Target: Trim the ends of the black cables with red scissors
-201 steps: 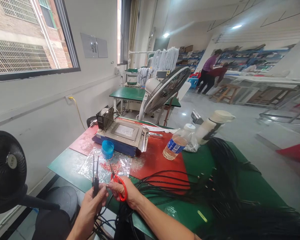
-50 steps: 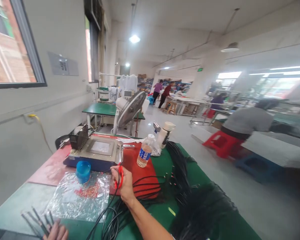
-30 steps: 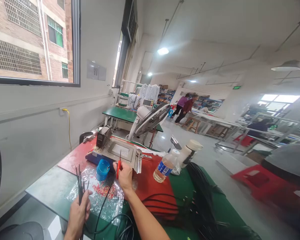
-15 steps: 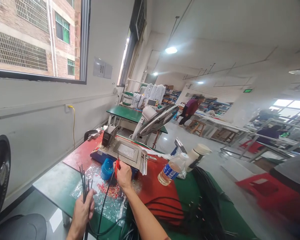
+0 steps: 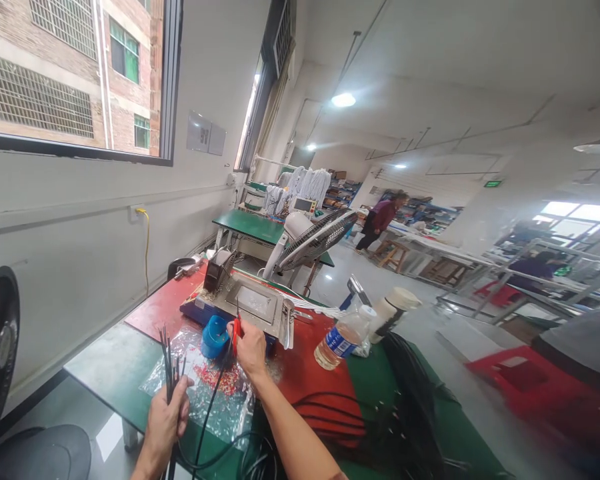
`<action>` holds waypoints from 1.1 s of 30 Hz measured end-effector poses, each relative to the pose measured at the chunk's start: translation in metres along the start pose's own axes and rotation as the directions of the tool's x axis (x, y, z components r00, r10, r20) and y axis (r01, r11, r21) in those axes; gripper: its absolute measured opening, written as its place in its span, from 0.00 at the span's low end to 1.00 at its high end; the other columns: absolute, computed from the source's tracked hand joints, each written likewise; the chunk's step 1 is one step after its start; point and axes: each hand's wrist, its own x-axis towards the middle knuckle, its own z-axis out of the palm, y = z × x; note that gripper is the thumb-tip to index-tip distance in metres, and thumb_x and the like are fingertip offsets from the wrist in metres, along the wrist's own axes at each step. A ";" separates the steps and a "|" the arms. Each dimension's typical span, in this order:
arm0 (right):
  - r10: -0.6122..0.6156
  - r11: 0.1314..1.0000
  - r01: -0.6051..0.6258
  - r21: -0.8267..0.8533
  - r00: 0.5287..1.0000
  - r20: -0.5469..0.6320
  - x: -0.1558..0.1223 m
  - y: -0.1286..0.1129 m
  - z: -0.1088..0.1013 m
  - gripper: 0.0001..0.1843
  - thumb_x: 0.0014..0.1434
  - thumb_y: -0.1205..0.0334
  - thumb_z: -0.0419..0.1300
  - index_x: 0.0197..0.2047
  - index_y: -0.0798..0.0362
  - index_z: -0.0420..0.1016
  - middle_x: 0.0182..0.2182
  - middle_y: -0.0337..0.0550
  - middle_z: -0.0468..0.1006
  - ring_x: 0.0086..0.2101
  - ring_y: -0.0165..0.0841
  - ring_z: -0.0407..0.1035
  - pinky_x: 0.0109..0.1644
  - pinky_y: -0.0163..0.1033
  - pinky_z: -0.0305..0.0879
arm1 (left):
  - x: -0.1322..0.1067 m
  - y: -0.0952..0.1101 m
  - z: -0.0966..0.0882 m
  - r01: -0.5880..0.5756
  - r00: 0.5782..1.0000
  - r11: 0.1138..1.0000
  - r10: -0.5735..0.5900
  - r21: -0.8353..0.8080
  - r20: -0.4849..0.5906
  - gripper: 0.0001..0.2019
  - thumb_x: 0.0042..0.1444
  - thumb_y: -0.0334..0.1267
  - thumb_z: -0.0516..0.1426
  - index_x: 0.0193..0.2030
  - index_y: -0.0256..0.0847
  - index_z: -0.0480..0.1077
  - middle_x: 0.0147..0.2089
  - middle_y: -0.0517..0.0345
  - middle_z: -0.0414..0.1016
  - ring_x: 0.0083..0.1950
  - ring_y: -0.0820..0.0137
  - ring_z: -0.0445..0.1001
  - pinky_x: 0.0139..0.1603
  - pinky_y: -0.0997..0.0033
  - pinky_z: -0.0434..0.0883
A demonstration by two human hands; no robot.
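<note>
Low in the view, my left hand [image 5: 164,421] is closed around a bundle of thin black cables [image 5: 168,363], their ends sticking up above the fingers. My right hand [image 5: 250,350] grips a red-handled tool [image 5: 237,331] with a slim dark tip pointing up; its exact kind is not clear. Another black cable [image 5: 213,400] runs from beside the right hand down to the table edge. Just left of that hand stands a blue plastic cup [image 5: 213,337]. Small red and pale scraps [image 5: 219,379] lie on a clear plastic sheet [image 5: 200,413] below it.
A machine with a metal plate [image 5: 254,301] stands behind the hands. Right of them are a labelled bottle [image 5: 341,340], a cream flask [image 5: 394,310] and a heap of black cables [image 5: 410,407]. Fans [image 5: 310,240] stand beyond and at left. A person [image 5: 381,217] is in the background.
My right hand and the red-handled tool have shifted very slightly to the right. The left hand keeps its grip on the cables in nearly the same place.
</note>
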 end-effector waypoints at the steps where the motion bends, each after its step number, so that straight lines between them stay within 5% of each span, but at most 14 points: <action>1: 0.000 1.000 0.000 0.012 1.000 0.010 0.001 0.001 -0.002 0.15 0.58 0.53 0.53 0.31 0.50 0.78 0.25 0.42 0.79 0.28 0.31 0.71 0.30 0.30 0.56 | 0.000 0.000 0.000 0.004 1.000 1.000 -0.004 0.000 -0.001 0.23 0.49 0.57 0.56 0.39 0.36 0.66 0.14 0.74 0.56 0.11 0.81 0.53 0.10 0.82 0.48; 9: -0.001 0.998 -0.001 0.065 0.999 0.032 0.003 0.003 -0.005 0.15 0.57 0.53 0.53 0.31 0.51 0.78 0.25 0.41 0.78 0.28 0.31 0.70 0.30 0.30 0.56 | 0.000 -0.001 -0.001 0.021 1.000 1.000 -0.021 -0.009 -0.010 0.25 0.46 0.58 0.57 0.39 0.36 0.67 0.14 0.73 0.56 0.11 0.80 0.53 0.10 0.81 0.49; 23: -0.376 0.925 0.380 -0.019 0.921 0.099 0.002 0.000 -0.001 0.12 0.54 0.66 0.51 0.20 0.54 0.64 0.20 0.36 0.67 0.22 0.26 0.57 0.27 0.32 0.44 | -0.003 0.003 0.000 0.037 0.999 0.999 -0.037 0.012 -0.002 0.24 0.47 0.58 0.56 0.38 0.36 0.67 0.14 0.73 0.56 0.11 0.80 0.54 0.10 0.82 0.46; 33: -0.195 0.964 0.170 0.204 0.975 0.105 0.010 0.003 -0.016 0.12 0.55 0.57 0.54 0.29 0.53 0.76 0.25 0.40 0.76 0.27 0.30 0.67 0.32 0.31 0.57 | -0.002 0.001 -0.002 0.043 0.999 0.999 -0.043 -0.004 0.001 0.26 0.46 0.58 0.57 0.41 0.36 0.67 0.14 0.73 0.57 0.11 0.79 0.53 0.10 0.81 0.48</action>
